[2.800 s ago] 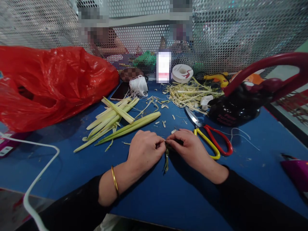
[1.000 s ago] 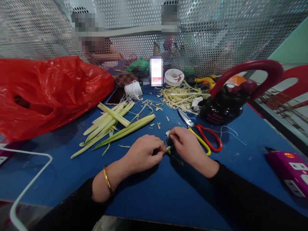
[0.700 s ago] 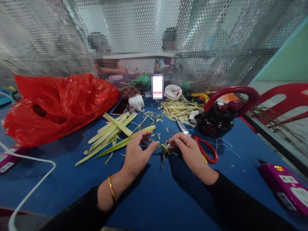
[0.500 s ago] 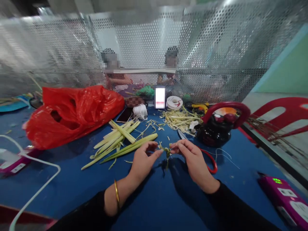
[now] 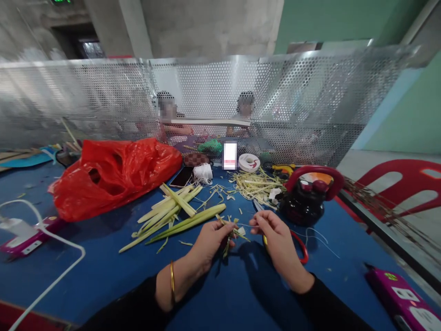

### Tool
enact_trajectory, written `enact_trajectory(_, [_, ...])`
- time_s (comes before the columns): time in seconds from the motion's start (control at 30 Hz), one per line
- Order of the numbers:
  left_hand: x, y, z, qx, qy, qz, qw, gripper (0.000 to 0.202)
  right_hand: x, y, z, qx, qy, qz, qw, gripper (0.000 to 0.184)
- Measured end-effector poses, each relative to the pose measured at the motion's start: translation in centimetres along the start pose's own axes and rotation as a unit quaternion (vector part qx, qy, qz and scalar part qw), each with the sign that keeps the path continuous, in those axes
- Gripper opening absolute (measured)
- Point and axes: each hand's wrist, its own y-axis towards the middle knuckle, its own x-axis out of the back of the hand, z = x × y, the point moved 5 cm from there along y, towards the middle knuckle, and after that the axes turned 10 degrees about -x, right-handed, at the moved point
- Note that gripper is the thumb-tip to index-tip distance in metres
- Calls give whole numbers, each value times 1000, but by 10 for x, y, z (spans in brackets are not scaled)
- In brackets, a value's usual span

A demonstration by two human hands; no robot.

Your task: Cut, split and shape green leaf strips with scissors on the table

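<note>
Between the thumb and fingers of my left hand (image 5: 209,243) is a small bundle of green plant strips (image 5: 226,251), its ends sticking out to several sides. My right hand (image 5: 277,239), a little apart to the right, pinches a thin thread (image 5: 245,225) that runs across to the bundle. Partly under my right hand lie scissors with red handles (image 5: 305,252); their blade points away from me. Long pale green stalks (image 5: 193,220) lie in a loose pile to the left of my hands.
A red plastic bag (image 5: 117,179) lies at the left. Behind my hands are shredded plant strips (image 5: 257,184), a white thread spool (image 5: 203,174), a ribbon roll (image 5: 249,162) and a phone (image 5: 182,176). A black pot-shaped object (image 5: 303,207) stands right, with a purple power strip (image 5: 399,294) nearer.
My hands have moved slightly apart. The plant bundle has turned and shifted left with my left hand, and thread now stretches between the hands. The camera view has tilted upward.
</note>
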Motion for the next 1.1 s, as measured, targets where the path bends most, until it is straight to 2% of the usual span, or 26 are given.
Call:
enact_trajectory(0.1, [2, -1, -1, -21, 15, 4, 1000, 36, -9, -6, 2, 39, -142, 36, 989, 27])
enact_trajectory(0.2, [-3, -4, -2, -50, 43, 47, 997, 36, -18, -13, 0, 82, -283, 56, 954, 23])
enact_trajectory(0.27, [-6, -6, -3, -63, 58, 61, 994, 35, -20, -15, -1, 110, -330, 53, 936, 16])
enact_trajectory(0.43, [-2, -9, -4, -54, 147, 47, 987, 34, -17, -13, -1, 134, -348, 69, 925, 18])
enact_trajectory(0.63, [-1, -8, -7, -59, 133, 51, 988, 22, -17, -16, 7, 156, -368, 66, 914, 22])
enact_trajectory(0.93, [0, -9, -15, -22, 136, 28, 990, 18, -8, -6, -1, 51, -304, 34, 951, 22])
enact_trajectory(1.0, [0, -9, -15, -27, 144, 26, 989, 21, -11, -8, 0, 64, -304, 37, 950, 17])
enact_trajectory(1.1, [0, -9, -14, -47, 138, 36, 989, 25, -19, -15, -1, 111, -356, 67, 926, 17])
